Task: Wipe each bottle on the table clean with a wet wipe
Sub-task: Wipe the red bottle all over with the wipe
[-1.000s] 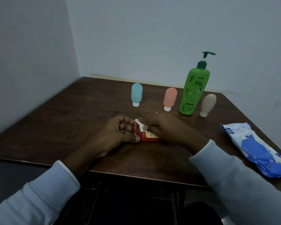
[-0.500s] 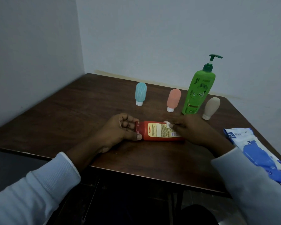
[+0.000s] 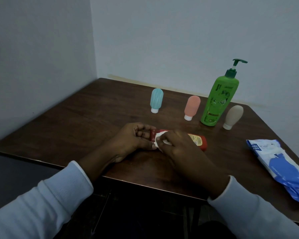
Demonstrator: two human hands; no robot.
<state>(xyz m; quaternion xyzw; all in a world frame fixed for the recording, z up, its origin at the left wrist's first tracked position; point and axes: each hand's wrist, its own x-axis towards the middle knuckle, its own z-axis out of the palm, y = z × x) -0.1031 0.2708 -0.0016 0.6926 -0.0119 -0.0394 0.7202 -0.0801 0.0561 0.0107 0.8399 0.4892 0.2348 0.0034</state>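
A red bottle (image 3: 199,141) with a yellow label lies on its side on the dark wooden desk (image 3: 76,121), near the front edge. The left hand (image 3: 129,142) grasps its cap end, fingers curled around it. The right hand (image 3: 178,145) pinches a white wet wipe (image 3: 160,144) against the bottle beside the cap and covers the bottle's middle. Behind, well apart from the hands, a teal squeeze bottle (image 3: 156,100), a pink squeeze bottle (image 3: 192,107) and a beige squeeze bottle (image 3: 233,117) stand cap-down; a green pump bottle (image 3: 219,99) stands upright between the pink and beige ones. A blue and white wet-wipe pack (image 3: 281,168) lies flat at the desk's right side. Both forearms wear pale long sleeves.
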